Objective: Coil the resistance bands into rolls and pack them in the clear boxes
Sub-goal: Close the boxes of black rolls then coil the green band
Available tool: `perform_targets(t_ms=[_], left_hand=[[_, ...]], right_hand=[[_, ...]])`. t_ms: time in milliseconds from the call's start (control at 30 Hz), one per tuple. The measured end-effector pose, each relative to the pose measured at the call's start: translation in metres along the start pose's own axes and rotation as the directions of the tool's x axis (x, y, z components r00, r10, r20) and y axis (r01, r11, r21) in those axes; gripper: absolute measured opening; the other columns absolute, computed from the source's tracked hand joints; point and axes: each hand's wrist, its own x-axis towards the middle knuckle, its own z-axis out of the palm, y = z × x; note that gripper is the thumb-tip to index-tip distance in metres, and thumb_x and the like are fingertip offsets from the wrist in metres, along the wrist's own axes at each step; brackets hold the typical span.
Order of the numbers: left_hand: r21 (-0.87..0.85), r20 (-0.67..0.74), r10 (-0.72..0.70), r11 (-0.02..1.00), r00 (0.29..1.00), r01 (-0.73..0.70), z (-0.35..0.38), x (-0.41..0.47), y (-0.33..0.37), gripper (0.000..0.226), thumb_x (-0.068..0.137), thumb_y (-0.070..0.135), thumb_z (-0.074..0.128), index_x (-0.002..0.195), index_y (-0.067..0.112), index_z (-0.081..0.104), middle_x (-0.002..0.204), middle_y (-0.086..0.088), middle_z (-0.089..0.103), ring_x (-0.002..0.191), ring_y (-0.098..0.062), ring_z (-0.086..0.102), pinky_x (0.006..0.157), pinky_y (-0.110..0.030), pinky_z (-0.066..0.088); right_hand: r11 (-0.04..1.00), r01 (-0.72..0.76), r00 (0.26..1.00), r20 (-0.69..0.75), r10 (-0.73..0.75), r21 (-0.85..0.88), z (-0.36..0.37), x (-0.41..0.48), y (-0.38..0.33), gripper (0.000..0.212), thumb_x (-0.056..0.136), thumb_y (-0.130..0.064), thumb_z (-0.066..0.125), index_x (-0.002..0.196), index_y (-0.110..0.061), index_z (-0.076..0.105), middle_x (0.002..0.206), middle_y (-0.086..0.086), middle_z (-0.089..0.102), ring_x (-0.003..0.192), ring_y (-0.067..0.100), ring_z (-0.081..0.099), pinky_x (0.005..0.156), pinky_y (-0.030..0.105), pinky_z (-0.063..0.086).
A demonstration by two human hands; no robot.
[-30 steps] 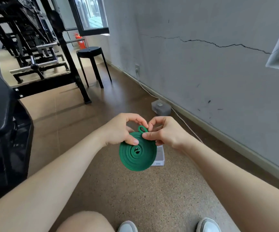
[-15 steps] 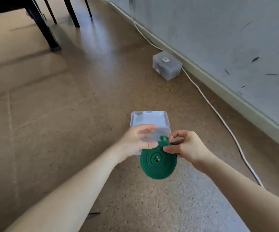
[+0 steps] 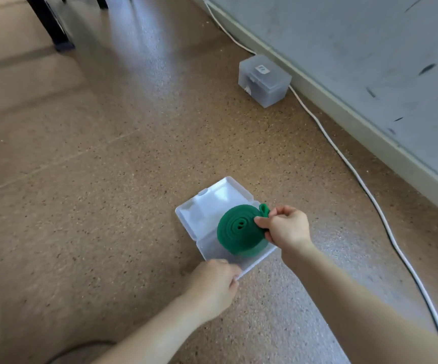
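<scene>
Roll (image 3: pixel 235 231) lowered, seemingly touching open box (image 3: pixel 196 219), right fingers (image 3: pixel 262 222) pinching its edge

A speckled brown floor (image 3: pixel 107 179) fills most of the view. A grey wall (image 3: pixel 344 35) stands at the right, marked with dark scuffs, above a pale baseboard (image 3: pixel 344 115). A white cable (image 3: pixel 364 187) runs along that baseboard, then out across the floor. Black furniture legs (image 3: pixel 52 24) stand at the top left.
</scene>
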Motion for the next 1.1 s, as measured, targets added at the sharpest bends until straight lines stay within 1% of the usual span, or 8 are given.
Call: perform_targets(t_ms=[100,233,367,433,533,733,933,1100], left_hand=[[-0.151,-0.033,-0.014,0.989,0.999,0.009,0.012,-0.012,-0.007,0.017,0.087,0.017,0.053,0.071,0.014,0.057,0.071,0.002,0.056,0.074,-0.017,0.056,0.071,-0.033,0.049],[-0.357,-0.036,-0.104,0.930,0.994,0.084,0.013,-0.021,-0.014,0.011,0.086,0.022,0.066,0.091,0.024,0.075,0.077,0.014,0.067,0.065,0.006,0.056,0.063,-0.004,0.040],[-0.394,-0.008,-0.137,0.911,0.991,0.122,0.014,-0.018,-0.013,0.011,0.084,0.020,0.069,0.092,0.023,0.076,0.068,0.017,0.060,0.060,0.010,0.052,0.058,0.000,0.036],[-0.375,0.001,-0.139,0.918,0.990,0.130,0.014,-0.016,-0.012,0.011,0.084,0.018,0.068,0.091,0.023,0.075,0.076,0.012,0.067,0.063,0.006,0.054,0.060,-0.002,0.040],[-0.333,-0.048,-0.150,0.934,0.988,0.126,0.014,-0.014,-0.011,0.022,0.082,0.014,0.065,0.098,0.028,0.069,0.088,0.010,0.068,0.080,-0.004,0.059,0.076,-0.027,0.053],[-0.060,-0.177,-0.112,0.993,0.978,0.103,0.018,-0.009,-0.013,0.068,0.086,0.044,0.062,0.142,0.032,0.025,0.151,0.002,0.016,0.136,-0.021,0.022,0.108,-0.035,0.034],[0.002,-0.173,-0.101,0.995,0.980,0.103,0.010,0.010,-0.016,0.080,0.090,0.047,0.057,0.148,0.031,0.004,0.135,-0.001,0.030,0.116,-0.023,0.045,0.088,-0.037,0.047],[0.191,-0.133,-0.129,0.970,0.983,0.153,0.004,0.020,-0.012,0.094,0.080,0.057,0.063,0.149,0.030,0.005,0.123,-0.005,0.031,0.109,-0.025,0.045,0.081,-0.038,0.045]], right_hand=[[0.998,-0.019,0.999,-0.028,0.017,-0.054,0.001,-0.013,0.021,0.033,0.072,0.002,0.076,0.065,-0.015,0.049,0.063,0.006,0.058,0.052,0.019,0.050,0.056,0.032,0.045],[0.998,-0.032,0.992,-0.122,0.026,-0.047,0.007,-0.023,0.038,0.031,0.071,-0.003,0.077,0.068,-0.016,0.050,0.076,0.012,0.066,0.059,0.023,0.056,0.062,0.037,0.053],[0.996,0.016,0.987,-0.156,-0.030,-0.090,0.020,-0.028,0.044,0.030,0.072,-0.007,0.077,0.072,-0.017,0.049,0.084,0.012,0.069,0.070,0.026,0.063,0.068,0.038,0.056],[0.983,0.039,0.989,-0.132,-0.064,-0.178,0.024,-0.030,0.047,0.029,0.074,-0.010,0.076,0.073,-0.019,0.048,0.086,0.012,0.068,0.073,0.026,0.064,0.070,0.037,0.055],[0.909,0.082,0.992,-0.055,-0.114,-0.410,0.024,-0.027,0.044,0.024,0.079,-0.014,0.071,0.081,-0.017,0.047,0.088,0.007,0.062,0.081,0.026,0.060,0.071,0.033,0.050],[0.773,0.124,0.992,0.075,-0.099,-0.622,0.024,-0.020,0.034,0.025,0.086,-0.015,0.063,0.101,-0.012,0.043,0.095,0.007,0.050,0.087,0.026,0.049,0.074,0.029,0.041],[0.745,0.124,0.992,0.112,-0.066,-0.656,0.022,-0.016,0.035,0.020,0.083,-0.011,0.059,0.095,-0.011,0.043,0.083,0.002,0.049,0.070,0.018,0.048,0.056,0.026,0.040],[0.557,0.168,0.981,0.193,-0.014,-0.814,0.020,-0.009,0.032,0.020,0.087,-0.014,0.059,0.101,-0.009,0.046,0.095,0.008,0.056,0.074,0.019,0.052,0.056,0.024,0.040]])
